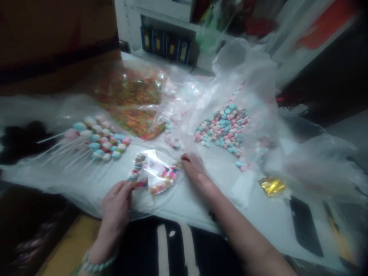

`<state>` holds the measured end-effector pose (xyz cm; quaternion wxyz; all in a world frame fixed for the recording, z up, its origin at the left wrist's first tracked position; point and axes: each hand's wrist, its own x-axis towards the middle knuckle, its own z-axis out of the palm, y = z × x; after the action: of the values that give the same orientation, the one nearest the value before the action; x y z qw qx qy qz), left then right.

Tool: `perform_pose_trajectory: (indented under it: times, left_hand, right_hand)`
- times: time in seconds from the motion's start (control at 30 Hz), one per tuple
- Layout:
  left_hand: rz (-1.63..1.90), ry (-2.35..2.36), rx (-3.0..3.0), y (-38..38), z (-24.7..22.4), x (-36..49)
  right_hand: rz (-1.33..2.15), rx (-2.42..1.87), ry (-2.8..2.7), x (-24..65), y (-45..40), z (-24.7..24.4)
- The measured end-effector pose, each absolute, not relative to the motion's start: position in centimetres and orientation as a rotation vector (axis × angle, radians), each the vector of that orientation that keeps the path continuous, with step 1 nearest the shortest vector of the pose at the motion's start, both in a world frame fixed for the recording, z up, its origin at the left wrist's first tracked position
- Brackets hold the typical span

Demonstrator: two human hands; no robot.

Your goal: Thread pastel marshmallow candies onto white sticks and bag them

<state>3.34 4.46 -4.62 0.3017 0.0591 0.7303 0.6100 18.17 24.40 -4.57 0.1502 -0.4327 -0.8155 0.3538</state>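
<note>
My left hand [116,203] is shut on a candy stick [135,168] with pastel striped pieces, which rests against a clear printed cellophane wrapper [159,174]. My right hand [194,168] lies with its fingers together at the wrapper's right edge, touching it. To the left of the wrapper, several pastel candy lollipops on white sticks [100,140] lie fanned out. Beyond my right hand, a heap of pink, teal and white candies [222,126] sits against crumpled clear plastic [244,76].
A plastic bag of orange gummy candies [129,99] lies at the back. Gold foil [271,186] and a black phone [306,226] lie to the right on the white table [184,203]. A shelf with blue binders [165,44] stands behind.
</note>
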Motion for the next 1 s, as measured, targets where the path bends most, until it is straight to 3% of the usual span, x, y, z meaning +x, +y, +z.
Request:
perform_pose_trajectory:
  times: [0.13,0.47,0.73,1.0]
  left_hand:
    - [1.656,1.69,-0.021,4.9,-4.3,3.4]
    - [1.629,1.605,-0.031,4.8,-3.6,2.9]
    - [1.647,1.446,-0.139,4.4,-3.1,3.2]
    - [1.688,1.376,-0.114,4.3,-3.6,2.7]
  right_hand:
    - [1.021,-1.279,-2.422,18.3,25.0,-5.9]
    - [1.043,-1.254,-2.334,18.5,25.8,-5.8]
    - [1.268,-1.169,-2.2,18.5,25.1,-7.5]
    - [1.545,-1.126,-1.863,18.7,26.2,-4.5]
